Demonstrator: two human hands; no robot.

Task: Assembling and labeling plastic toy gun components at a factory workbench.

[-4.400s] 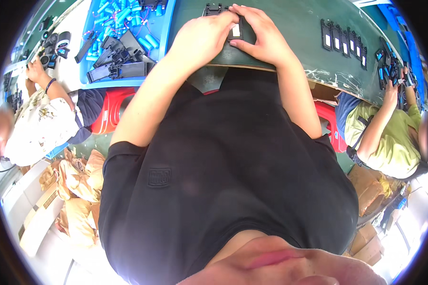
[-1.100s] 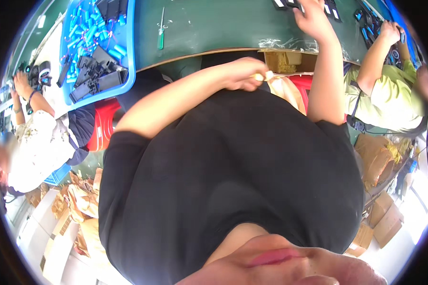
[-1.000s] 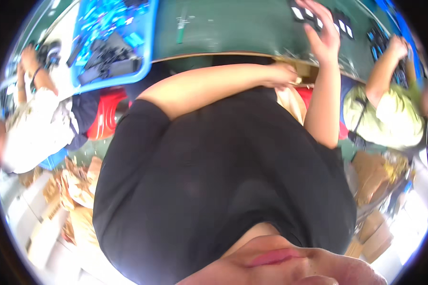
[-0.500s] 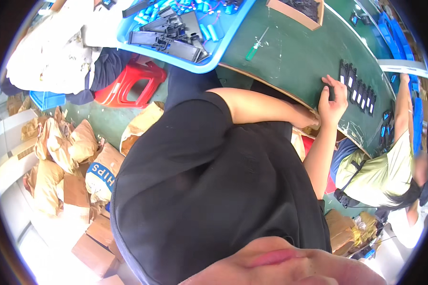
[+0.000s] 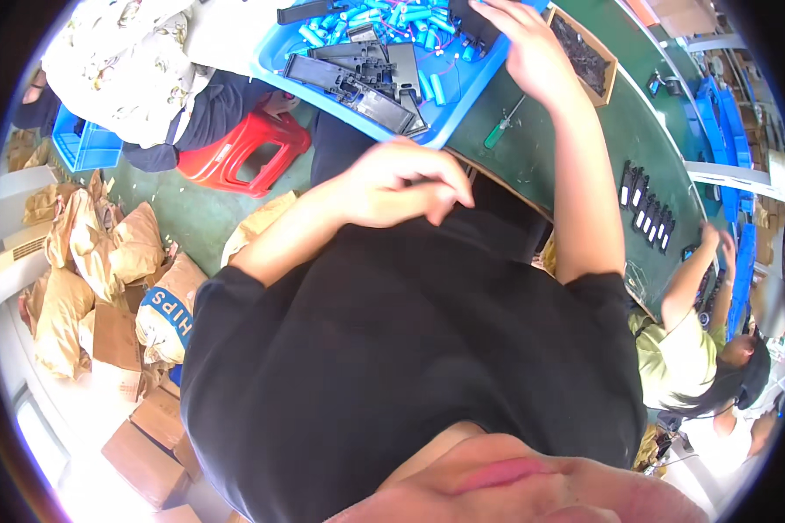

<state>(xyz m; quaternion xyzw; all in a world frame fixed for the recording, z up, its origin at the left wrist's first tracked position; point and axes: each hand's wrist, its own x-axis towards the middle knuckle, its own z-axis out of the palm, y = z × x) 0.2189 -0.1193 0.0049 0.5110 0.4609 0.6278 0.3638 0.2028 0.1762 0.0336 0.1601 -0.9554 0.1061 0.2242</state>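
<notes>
My right hand [image 5: 532, 57] reaches over the right rim of a blue tray [image 5: 449, 131], its fingers closed at a black plastic case [image 5: 477, 23]; the fingertips are partly cut off by the picture's top edge. My left hand [image 5: 397, 185] hangs in front of my chest, near the tray's front edge. Its fingers are loosely bent and slightly blurred, with a gap to the thumb and nothing visible in them. In the tray lie several black plastic housings [image 5: 358, 90], blue cylindrical cells [image 5: 432, 87] and thin red wires.
A green-handled screwdriver [image 5: 500, 131] lies on the green table [image 5: 576, 161]. Beyond it are a cardboard box [image 5: 604, 83] of dark parts and a row of black devices [image 5: 645, 209]. At right a co-worker [image 5: 685, 349] reaches over the table. A red stool [image 5: 244, 152] stands at left.
My right hand has moved from the table's edge up to the tray. My left hand has come away from under the table edge, leftward to my chest. The view has shifted, showing more tray.
</notes>
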